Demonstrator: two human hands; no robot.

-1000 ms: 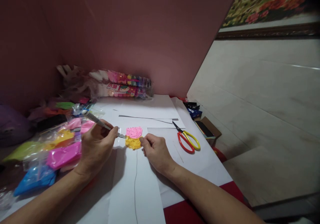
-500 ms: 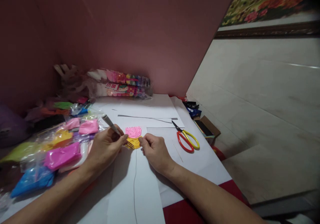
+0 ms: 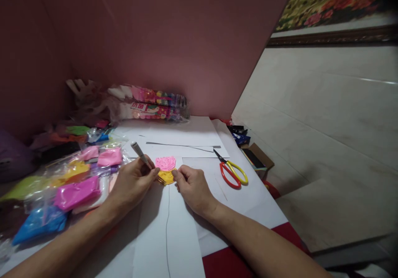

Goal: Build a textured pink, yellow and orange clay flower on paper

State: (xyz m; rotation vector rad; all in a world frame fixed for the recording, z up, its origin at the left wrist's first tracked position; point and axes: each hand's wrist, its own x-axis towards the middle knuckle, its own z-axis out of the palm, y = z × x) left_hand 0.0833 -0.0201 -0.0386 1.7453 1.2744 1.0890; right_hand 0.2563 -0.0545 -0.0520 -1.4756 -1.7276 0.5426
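Observation:
Between my hands, a textured pink clay piece (image 3: 165,163) lies above a ridged yellow clay piece (image 3: 167,177), both on a long white paper strip (image 3: 183,232) with a dark line drawn down it. My left hand (image 3: 138,180) is closed around a slim clay tool (image 3: 139,151) with a grey-and-white handle. Its thin tip, which looks pronged, touches or hovers over the yellow clay's left side. Thumb and fingers of my right hand (image 3: 192,187) are pinched together at the yellow clay's right edge. The exact contact under those fingertips is partly hidden.
Scissors (image 3: 231,172) with red and yellow handles lie to the right. Bagged clay packets (image 3: 77,193) in several colours spread over the left side. Behind the white sheets (image 3: 174,129) are wrapped clay packs (image 3: 149,104) by the wall. A cardboard box (image 3: 261,158) stands beyond the right edge.
The tool's handle end has shifted slightly right. My right hand stays at the yellow clay's edge, and the clay pieces look almost the same.

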